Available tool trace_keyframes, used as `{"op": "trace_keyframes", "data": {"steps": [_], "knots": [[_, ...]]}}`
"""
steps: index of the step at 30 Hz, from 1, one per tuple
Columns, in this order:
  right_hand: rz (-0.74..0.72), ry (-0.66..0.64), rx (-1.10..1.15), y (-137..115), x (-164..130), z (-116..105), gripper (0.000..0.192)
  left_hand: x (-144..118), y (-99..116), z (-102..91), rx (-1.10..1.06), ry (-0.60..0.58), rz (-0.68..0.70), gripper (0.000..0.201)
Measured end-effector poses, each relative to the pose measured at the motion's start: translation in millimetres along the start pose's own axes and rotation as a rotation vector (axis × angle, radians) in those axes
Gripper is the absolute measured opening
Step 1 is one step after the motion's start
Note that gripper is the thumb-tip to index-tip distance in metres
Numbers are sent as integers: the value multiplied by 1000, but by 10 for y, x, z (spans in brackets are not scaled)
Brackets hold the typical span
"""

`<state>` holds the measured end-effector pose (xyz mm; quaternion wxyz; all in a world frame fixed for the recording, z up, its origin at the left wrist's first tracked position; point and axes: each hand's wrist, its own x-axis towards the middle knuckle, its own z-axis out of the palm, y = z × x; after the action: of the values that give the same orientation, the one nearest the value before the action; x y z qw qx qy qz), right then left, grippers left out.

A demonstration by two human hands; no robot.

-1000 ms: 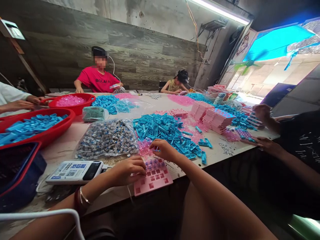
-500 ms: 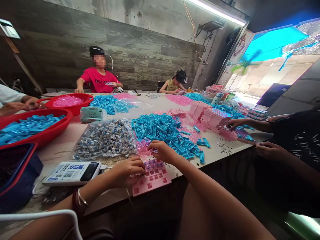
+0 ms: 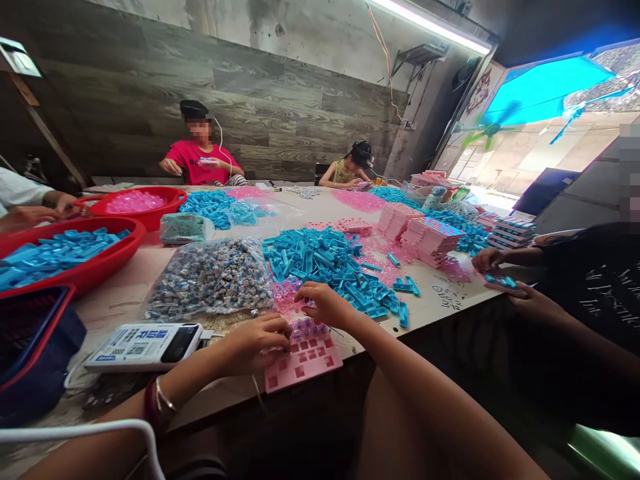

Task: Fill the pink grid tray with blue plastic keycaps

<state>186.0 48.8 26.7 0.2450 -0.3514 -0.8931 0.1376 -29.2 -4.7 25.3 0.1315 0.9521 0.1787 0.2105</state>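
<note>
A pink plastic panel [image 3: 311,363] with rows of square holes lies at the table's front edge, clear pink pieces [image 3: 307,329] set along its far rows. My left hand [image 3: 263,341] is closed at the panel's left edge, its fingers curled over it; the fingertips are partly hidden. Above the panel's far side, my right hand [image 3: 327,308] has its fingers bent, with a gap between thumb and forefinger. Its fingertips are beside a small heap of clear pink pieces [image 3: 286,295]. Nothing shows in that gap.
Behind my hands are a heap of blue plastic pieces [image 3: 313,257] and a clear bag of small switch-like parts [image 3: 210,277]. A white power bank [image 3: 145,347] lies left. Red basins [image 3: 135,243] and stacked pink panels [image 3: 433,237] stand farther off. Co-workers sit around the table.
My two hands and the panel have hardly moved. The co-worker at right has lifted a panel with blue pieces off the table; the one in red has raised an arm.
</note>
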Motion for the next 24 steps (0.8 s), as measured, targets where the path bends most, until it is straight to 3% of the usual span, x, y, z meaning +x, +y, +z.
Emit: {"op": "trace_keyframes", "data": {"steps": [7, 14, 24], "knots": [[-16, 50, 65, -62, -64, -23, 25, -37, 1, 23, -49, -24, -73, 22], [-29, 70, 110, -220, -225, -87, 27, -58, 10, 43, -14, -33, -152, 58], [-46, -5, 57, -507, -350, 70, 24, -78, -47, 66, -50, 11, -170, 54]]}}
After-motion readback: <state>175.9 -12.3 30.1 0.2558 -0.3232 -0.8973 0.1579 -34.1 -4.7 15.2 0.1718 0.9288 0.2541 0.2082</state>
